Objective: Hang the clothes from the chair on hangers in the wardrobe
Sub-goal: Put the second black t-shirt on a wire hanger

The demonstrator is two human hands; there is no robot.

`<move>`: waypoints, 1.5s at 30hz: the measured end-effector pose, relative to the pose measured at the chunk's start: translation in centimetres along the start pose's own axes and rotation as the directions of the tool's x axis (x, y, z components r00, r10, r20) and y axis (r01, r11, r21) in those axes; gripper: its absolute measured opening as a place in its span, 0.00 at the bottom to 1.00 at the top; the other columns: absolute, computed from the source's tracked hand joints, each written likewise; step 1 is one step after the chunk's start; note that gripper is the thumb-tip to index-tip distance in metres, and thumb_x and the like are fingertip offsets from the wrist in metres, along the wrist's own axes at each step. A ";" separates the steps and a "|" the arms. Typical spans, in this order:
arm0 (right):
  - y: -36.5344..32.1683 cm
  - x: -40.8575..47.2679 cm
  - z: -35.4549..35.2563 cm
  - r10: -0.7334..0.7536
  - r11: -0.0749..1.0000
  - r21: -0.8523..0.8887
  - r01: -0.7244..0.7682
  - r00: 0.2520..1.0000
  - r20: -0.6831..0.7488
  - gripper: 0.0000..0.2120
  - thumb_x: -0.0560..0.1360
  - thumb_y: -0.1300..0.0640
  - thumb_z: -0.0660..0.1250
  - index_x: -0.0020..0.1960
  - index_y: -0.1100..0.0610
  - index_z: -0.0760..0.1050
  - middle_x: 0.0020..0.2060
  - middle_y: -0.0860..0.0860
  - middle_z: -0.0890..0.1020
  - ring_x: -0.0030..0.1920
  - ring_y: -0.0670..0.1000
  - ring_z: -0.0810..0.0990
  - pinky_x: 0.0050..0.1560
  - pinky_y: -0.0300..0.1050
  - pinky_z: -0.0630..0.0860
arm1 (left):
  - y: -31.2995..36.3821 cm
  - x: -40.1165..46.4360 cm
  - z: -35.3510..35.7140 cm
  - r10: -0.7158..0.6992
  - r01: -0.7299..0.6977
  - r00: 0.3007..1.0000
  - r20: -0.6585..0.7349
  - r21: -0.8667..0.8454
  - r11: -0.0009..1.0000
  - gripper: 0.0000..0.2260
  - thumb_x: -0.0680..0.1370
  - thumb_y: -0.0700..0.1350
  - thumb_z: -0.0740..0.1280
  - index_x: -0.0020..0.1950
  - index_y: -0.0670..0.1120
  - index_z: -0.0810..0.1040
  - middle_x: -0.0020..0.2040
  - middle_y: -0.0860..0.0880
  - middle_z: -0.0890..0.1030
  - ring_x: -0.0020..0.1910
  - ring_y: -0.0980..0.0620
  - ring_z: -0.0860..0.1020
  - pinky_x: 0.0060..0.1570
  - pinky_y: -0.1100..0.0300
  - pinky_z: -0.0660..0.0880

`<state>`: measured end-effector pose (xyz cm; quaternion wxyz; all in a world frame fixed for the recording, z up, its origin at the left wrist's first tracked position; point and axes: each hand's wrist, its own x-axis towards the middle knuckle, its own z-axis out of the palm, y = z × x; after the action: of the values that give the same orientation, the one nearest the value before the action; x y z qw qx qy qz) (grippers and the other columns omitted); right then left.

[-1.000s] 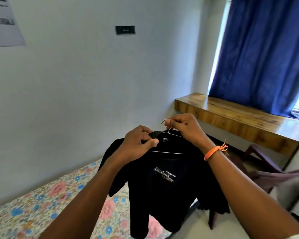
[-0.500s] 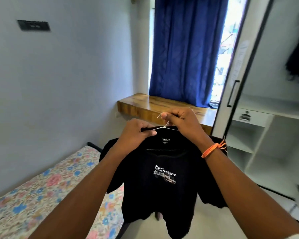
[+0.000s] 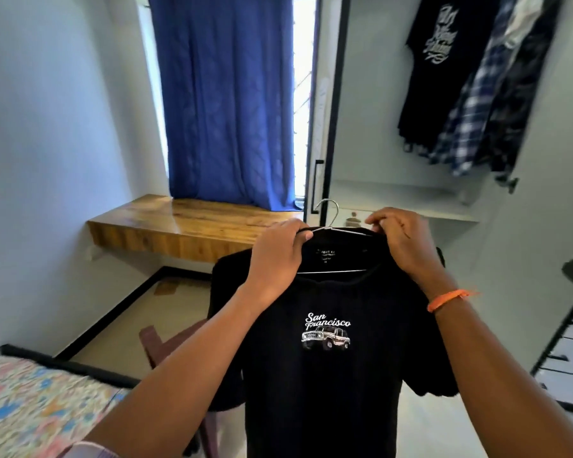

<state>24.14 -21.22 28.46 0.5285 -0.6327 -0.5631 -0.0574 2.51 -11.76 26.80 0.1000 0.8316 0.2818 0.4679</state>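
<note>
We now face the open white wardrobe (image 3: 394,104) instead of the wall, left hand (image 3: 278,252) and right hand (image 3: 401,239) gripping the black printed T-shirt (image 3: 328,358) on its wire hanger (image 3: 328,216), ready to hang.

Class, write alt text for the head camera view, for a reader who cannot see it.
Two hands, left hand and right hand, hold up a black San Francisco T-shirt on a wire hanger, facing an open wardrobe where hung clothes show upper right. A blue curtain hangs behind.
</note>
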 end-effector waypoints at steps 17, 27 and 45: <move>26.5 16.6 -12.0 -0.186 0.691 -0.718 -0.079 0.941 -0.282 0.26 0.81 0.39 0.51 0.30 0.54 0.63 0.24 0.50 0.68 0.24 0.56 0.67 0.29 0.42 0.58 | 3.0 22.7 29.6 0.155 -0.157 0.988 -0.029 -0.124 0.980 0.08 0.82 0.47 0.63 0.50 0.45 0.78 0.43 0.50 0.81 0.39 0.48 0.79 0.39 0.48 0.76; 42.1 31.8 -15.8 -0.157 0.695 -0.718 -0.042 0.965 -0.208 0.30 0.77 0.32 0.53 0.29 0.55 0.67 0.23 0.48 0.69 0.25 0.53 0.69 0.26 0.40 0.56 | 1.1 39.6 44.9 0.124 -0.134 0.986 -0.109 -0.088 0.987 0.06 0.82 0.45 0.64 0.51 0.46 0.79 0.46 0.50 0.83 0.44 0.48 0.80 0.50 0.48 0.74; 43.7 66.4 -17.3 -0.351 0.811 -0.536 0.235 0.928 -0.124 0.25 0.78 0.46 0.67 0.28 0.57 0.66 0.24 0.52 0.70 0.26 0.52 0.71 0.29 0.48 0.66 | -4.0 76.9 49.8 0.144 -0.158 0.945 -0.293 -0.024 0.987 0.06 0.79 0.46 0.66 0.49 0.46 0.81 0.45 0.49 0.84 0.48 0.46 0.81 0.51 0.48 0.76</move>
<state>90.82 17.85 53.95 0.3839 -0.6450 -0.5575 -0.3546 73.62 39.63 53.62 0.0411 0.7706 0.2176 0.5976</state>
